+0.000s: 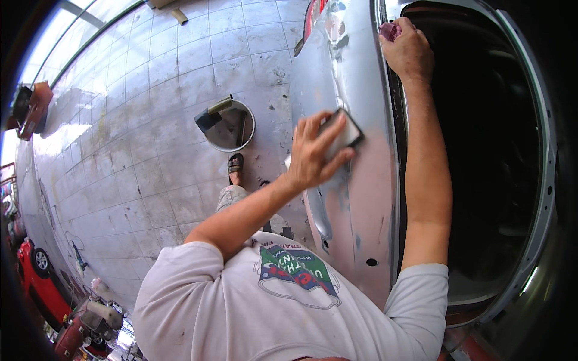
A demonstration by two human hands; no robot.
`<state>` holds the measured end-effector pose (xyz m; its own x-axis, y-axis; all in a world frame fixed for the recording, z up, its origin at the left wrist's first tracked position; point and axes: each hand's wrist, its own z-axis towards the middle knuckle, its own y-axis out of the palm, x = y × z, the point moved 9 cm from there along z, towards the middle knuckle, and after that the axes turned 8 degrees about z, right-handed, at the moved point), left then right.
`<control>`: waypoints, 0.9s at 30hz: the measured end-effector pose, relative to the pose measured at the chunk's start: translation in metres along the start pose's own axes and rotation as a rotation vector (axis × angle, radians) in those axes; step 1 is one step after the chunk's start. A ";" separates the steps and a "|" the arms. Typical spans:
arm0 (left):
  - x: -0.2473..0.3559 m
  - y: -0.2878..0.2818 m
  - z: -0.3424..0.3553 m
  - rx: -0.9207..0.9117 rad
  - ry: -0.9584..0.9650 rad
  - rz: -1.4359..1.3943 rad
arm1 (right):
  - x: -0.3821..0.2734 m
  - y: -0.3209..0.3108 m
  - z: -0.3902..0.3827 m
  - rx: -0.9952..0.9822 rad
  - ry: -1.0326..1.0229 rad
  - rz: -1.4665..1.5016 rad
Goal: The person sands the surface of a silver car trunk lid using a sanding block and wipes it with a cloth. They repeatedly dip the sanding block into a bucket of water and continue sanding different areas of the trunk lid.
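Observation:
My left hand (318, 149) is wrapped over a pale sanding block (349, 136) with a dark edge, pressed on the car body panel (368, 180). The hand is slightly blurred. That panel is patchy, with grey and pinkish areas and some bare-looking spots. Farther along, my right hand (412, 57) closes around a crumpled pink-maroon cloth or sponge (390, 31), whose exact kind I cannot tell. It rests at the panel's inner edge, beside the dark opening (487, 156) of the car.
On the tiled floor (162, 150) to the left stands a round bucket (253, 123) with dark sheets over its rim. A red tail light (312, 19) is at the far end of the panel. Lower left are a red car (37, 286) and a machine (90, 322).

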<state>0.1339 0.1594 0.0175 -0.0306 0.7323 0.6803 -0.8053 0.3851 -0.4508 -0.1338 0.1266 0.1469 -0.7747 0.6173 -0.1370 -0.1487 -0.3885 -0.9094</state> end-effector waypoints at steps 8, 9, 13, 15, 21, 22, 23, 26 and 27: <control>-0.146 0.016 0.156 0.203 -0.197 0.199 | -0.049 0.004 0.003 0.087 -0.278 0.100; -0.131 0.020 0.155 0.156 -0.303 0.179 | -0.037 0.006 0.004 0.050 -0.278 0.095; -0.003 0.001 0.026 0.080 -0.046 0.040 | -0.018 0.007 0.006 -0.036 -0.231 0.074; 0.024 -0.006 -0.018 -0.102 -0.112 -0.046 | -0.016 0.008 0.005 -0.008 -0.208 0.054; -0.125 0.017 0.129 0.152 -0.184 0.057 | -0.045 0.002 0.013 0.000 -0.225 0.056; -0.133 0.021 0.145 0.166 -0.269 0.060 | -0.041 0.005 0.010 -0.009 -0.229 0.045; -0.142 0.025 0.165 0.179 -0.345 0.067 | -0.037 0.006 0.010 -0.014 -0.223 0.040; -0.087 0.032 0.079 0.237 -0.322 -0.050 | -0.021 0.007 0.011 -0.028 -0.202 0.023; -0.060 0.030 0.032 0.191 -0.256 -0.083 | -0.019 0.006 0.012 -0.027 -0.194 0.022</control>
<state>0.0926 0.1096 -0.0183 -0.0889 0.5282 0.8445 -0.9071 0.3072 -0.2876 -0.1276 0.1048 0.1488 -0.8819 0.4644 -0.0811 -0.1160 -0.3804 -0.9175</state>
